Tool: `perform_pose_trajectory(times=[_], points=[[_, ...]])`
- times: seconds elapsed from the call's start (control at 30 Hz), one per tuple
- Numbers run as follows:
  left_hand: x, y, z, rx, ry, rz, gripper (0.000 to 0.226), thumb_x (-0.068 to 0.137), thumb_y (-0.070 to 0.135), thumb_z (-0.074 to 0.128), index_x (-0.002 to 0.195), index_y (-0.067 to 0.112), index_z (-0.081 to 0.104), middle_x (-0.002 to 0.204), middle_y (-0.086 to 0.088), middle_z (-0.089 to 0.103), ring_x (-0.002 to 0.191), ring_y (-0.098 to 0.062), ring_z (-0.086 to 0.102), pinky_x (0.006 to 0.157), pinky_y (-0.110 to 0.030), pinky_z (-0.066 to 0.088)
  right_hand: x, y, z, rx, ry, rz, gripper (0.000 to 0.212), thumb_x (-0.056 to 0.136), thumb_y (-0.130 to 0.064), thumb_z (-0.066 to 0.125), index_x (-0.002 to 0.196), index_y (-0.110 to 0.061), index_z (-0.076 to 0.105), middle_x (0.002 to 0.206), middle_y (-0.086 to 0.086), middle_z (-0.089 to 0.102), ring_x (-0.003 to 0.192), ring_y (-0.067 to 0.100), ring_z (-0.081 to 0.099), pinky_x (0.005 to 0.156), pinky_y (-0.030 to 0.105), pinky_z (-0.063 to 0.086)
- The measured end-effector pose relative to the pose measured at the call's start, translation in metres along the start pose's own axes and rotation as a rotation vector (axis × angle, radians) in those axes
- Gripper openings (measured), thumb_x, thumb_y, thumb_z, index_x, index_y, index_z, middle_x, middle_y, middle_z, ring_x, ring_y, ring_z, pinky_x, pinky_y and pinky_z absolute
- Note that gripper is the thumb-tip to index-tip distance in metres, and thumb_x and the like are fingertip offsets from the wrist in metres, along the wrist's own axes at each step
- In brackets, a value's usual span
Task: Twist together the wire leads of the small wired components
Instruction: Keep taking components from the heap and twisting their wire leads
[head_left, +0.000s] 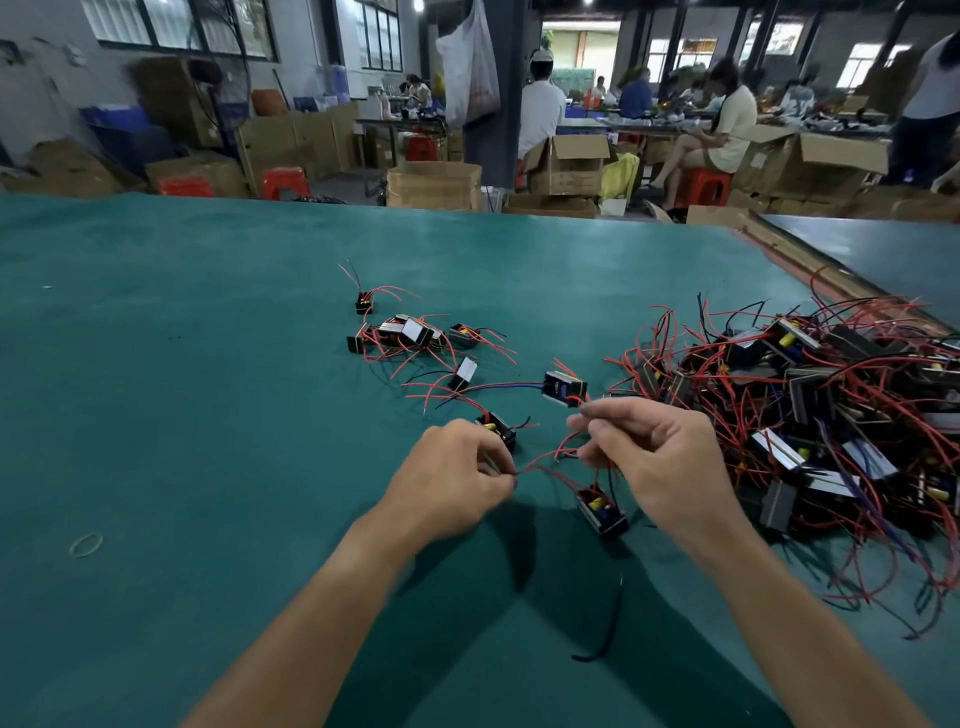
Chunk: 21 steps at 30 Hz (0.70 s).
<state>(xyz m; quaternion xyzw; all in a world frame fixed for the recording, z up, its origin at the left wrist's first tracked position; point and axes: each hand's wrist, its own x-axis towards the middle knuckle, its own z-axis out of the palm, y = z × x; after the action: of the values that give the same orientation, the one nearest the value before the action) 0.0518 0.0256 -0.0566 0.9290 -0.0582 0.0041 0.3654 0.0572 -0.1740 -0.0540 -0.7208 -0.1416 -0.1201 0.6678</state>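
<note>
The left hand pinches the end of a red wire lead between thumb and curled fingers. The right hand pinches a second red lead at its fingertips. The small wired component is just below, between both sets of fingers. A tangled pile of components lies right of the right fingers on the green desk

What looks like a rubber band lies alone at the near left of the green counter. Beyond its far edge stand cardboard boxes and red stools.
</note>
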Motion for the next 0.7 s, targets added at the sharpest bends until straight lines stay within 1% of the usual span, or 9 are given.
perform_pose_trajectory(times=[0.1,0.2,0.27,0.33,0.4,0.5,0.57,0.63,0.7], points=[[0.002,0.000,-0.004,-0.065,0.018,-0.040,0.010,0.081,0.020,0.065,0.071,0.021,0.068,0.057,0.010,0.069,0.041,-0.002,0.050,0.043,-0.016,0.038,0.001,-0.003,-0.001,0.004,-0.002,0.003,0.033,0.096,0.007,0.049,0.100,-0.017,0.071,0.096,0.000,0.076,0.069,0.017,0.072,0.064,0.026,0.059],[0.004,0.003,-0.007,-0.235,0.294,-0.041,0.013,0.081,0.014,0.066,0.068,0.016,0.069,0.054,0.004,0.068,0.036,-0.005,0.047,0.043,-0.018,0.042,0.001,-0.003,-0.003,0.027,-0.001,0.045,0.036,0.100,0.003,0.042,0.105,-0.022,0.068,0.103,0.000,0.075,0.077,0.018,0.071,0.067,0.028,0.059],[0.005,0.006,-0.011,-0.450,0.417,-0.033,0.015,0.083,0.010,0.068,0.068,0.015,0.069,0.054,0.001,0.068,0.039,-0.008,0.049,0.045,-0.019,0.043,0.000,-0.004,-0.002,0.011,0.004,0.046,0.038,0.102,0.002,0.040,0.107,-0.026,0.066,0.106,-0.002,0.074,0.078,0.017,0.070,0.066,0.027,0.058],[0.005,0.008,-0.016,-0.672,0.438,0.002,0.019,0.085,0.006,0.069,0.068,0.015,0.068,0.053,0.001,0.066,0.040,-0.006,0.050,0.042,-0.016,0.041,-0.001,-0.006,0.000,0.006,0.002,0.032,0.039,0.102,0.001,0.038,0.109,-0.028,0.064,0.109,-0.005,0.072,0.078,0.016,0.070,0.064,0.025,0.056],[0.004,0.010,-0.016,-0.748,0.387,0.025,0.018,0.085,0.006,0.071,0.069,0.014,0.069,0.054,0.001,0.065,0.040,-0.006,0.050,0.040,-0.016,0.040,-0.002,-0.007,0.000,0.033,-0.008,0.034,0.033,0.102,-0.004,0.041,0.111,-0.028,0.063,0.111,-0.005,0.072,0.076,0.017,0.070,0.063,0.026,0.056],[0.004,0.011,-0.011,-0.703,0.283,0.051,0.015,0.085,0.009,0.072,0.071,0.011,0.071,0.055,0.002,0.065,0.041,-0.006,0.049,0.042,-0.016,0.041,-0.003,-0.005,-0.001,0.033,-0.068,0.109,0.028,0.093,-0.018,0.045,0.115,-0.020,0.064,0.106,-0.003,0.074,0.070,0.019,0.069,0.061,0.029,0.057],[0.006,0.007,-0.006,-0.534,0.275,0.083,0.016,0.086,0.016,0.072,0.070,0.014,0.072,0.058,0.006,0.066,0.046,-0.004,0.053,0.048,-0.020,0.044,-0.005,-0.001,0.001,-0.079,-0.130,0.136,0.032,0.094,-0.001,0.045,0.116,-0.012,0.065,0.101,-0.003,0.075,0.064,0.017,0.067,0.063,0.033,0.057],[0.007,0.004,-0.002,-0.324,0.270,0.107,0.018,0.085,0.028,0.072,0.070,0.018,0.073,0.062,0.006,0.069,0.054,-0.008,0.060,0.056,-0.027,0.050,-0.007,0.003,0.004,-0.226,-0.162,0.099,0.039,0.093,0.010,0.046,0.108,-0.017,0.068,0.096,-0.005,0.076,0.062,0.015,0.068,0.068,0.036,0.059],[0.006,0.002,0.001,-0.287,0.229,0.117,0.019,0.086,0.032,0.071,0.073,0.018,0.074,0.066,0.004,0.071,0.063,-0.015,0.066,0.064,-0.033,0.055,-0.009,0.006,0.005,-0.305,-0.190,0.053,0.035,0.091,0.004,0.058,0.098,-0.029,0.070,0.088,-0.008,0.077,0.068,0.015,0.072,0.071,0.031,0.059]])
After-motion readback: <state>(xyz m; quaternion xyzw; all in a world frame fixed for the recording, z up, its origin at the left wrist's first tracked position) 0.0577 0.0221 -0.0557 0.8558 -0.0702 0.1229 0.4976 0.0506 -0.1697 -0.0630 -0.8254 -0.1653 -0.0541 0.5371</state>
